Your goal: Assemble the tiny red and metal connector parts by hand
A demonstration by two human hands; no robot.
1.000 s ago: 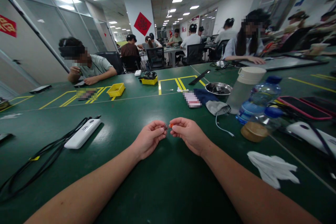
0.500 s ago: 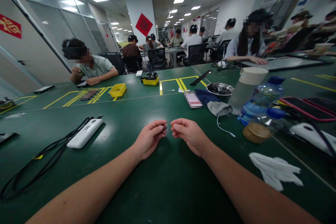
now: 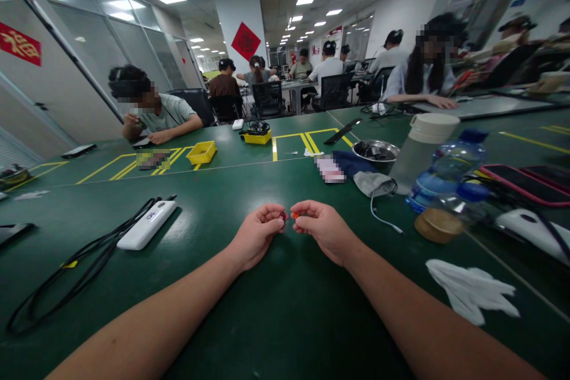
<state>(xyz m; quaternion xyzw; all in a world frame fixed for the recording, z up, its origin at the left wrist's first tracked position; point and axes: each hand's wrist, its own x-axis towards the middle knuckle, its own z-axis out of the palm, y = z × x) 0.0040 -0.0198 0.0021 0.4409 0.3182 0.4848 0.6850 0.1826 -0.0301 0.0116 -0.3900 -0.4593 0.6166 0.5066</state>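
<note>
Close together over the green table (image 3: 214, 309), my two hands face each other with a narrow gap between the fingertips. My left hand (image 3: 258, 233) pinches a small dark red piece (image 3: 282, 217) between thumb and fingers. A small orange piece (image 3: 295, 215) sits in the pinch of my right hand (image 3: 324, 230). Both pieces are mostly covered by the fingers and too small for me to tell their kind.
On the left lie a white power bank (image 3: 146, 225) and a looped black cable (image 3: 95, 261). To the right stand a blue-capped bottle (image 3: 445, 169), a pale tumbler (image 3: 423, 145) and a white glove (image 3: 472, 291). Yellow trays (image 3: 202, 152) and a metal bowl (image 3: 376, 151) are farther back.
The fingers have shifted slightly, and more of the red and orange pieces shows. Both hands stay in nearly the same place; the whole view has moved a little.
</note>
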